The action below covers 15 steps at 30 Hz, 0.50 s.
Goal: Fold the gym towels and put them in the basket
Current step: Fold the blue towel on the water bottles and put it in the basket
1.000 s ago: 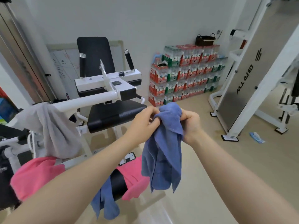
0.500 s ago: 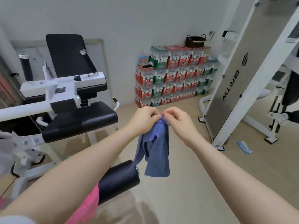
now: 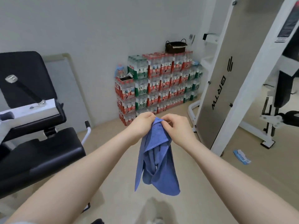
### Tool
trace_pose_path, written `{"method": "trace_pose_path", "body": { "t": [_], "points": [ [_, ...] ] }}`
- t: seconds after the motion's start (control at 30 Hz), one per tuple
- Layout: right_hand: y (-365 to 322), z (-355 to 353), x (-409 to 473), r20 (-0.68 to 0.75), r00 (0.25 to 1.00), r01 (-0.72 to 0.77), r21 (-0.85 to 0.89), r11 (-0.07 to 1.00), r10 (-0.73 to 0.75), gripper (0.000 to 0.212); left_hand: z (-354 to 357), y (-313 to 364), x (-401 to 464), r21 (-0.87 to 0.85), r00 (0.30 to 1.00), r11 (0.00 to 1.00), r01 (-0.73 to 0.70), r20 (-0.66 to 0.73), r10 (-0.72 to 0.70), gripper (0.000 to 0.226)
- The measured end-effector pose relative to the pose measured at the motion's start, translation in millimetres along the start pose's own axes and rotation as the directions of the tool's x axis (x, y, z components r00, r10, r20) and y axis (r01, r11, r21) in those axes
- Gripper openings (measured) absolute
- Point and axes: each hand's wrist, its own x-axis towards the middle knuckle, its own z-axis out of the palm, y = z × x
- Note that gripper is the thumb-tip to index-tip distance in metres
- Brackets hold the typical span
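Both hands are raised in front of the person, close together and almost touching. The left hand (image 3: 142, 122) has its fingers curled around the top edge of a blue towel (image 3: 157, 160), and the right hand (image 3: 175, 126) pinches the same edge just beside it, thumb and fingertips pressed together on the cloth. The towel hangs straight down from the two hands, bunched and twisted, with one corner folded over near the top and the lower end loose in the air above the beige floor (image 3: 210, 172).

Beyond the hands, against the white wall, stands a stack of shrink-wrapped water bottle packs (image 3: 160, 83). On top of that stack, well above and beyond the hands, sits a dark woven basket (image 3: 175, 45) with two handles; what it holds cannot be made out from here.

To the left of the left hand is a black padded seat (image 3: 40, 157) of a white-framed gym machine, with its black backrest (image 3: 24, 75) higher up. To the right of the right hand rises a tall white and grey machine panel (image 3: 226, 81). On the floor to the right, beyond the right forearm, lies a small blue and white packet (image 3: 241, 156).
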Motion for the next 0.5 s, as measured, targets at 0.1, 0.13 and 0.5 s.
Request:
{"method": "trace_pose_path", "body": {
  "t": [0.1, 0.13, 0.5],
  "points": [
    [28.2, -9.5, 74.1, 0.007, 0.999, -0.037, -0.061, 0.997, 0.038, 0.02, -1.1, 19.2, 76.4, -0.047, 1.0, 0.999, 0.016, 0.019, -0.015, 0.029],
    [36.2, -15.2, 99.6, 0.013, 0.999, -0.046, -0.064, 0.997, 0.047, 0.02, -4.6, 26.5, 100.1, -0.06, 0.999, 0.998, 0.006, 0.036, -0.003, 0.028],
    [136.2, -27.6, 317.8, 0.012, 0.961, -0.239, 0.544, 0.804, 0.277, 0.023, -3.1, 61.5, 323.1, 0.344, 0.943, 0.89, -0.301, -0.029, 0.33, 0.009]
  ]
}}
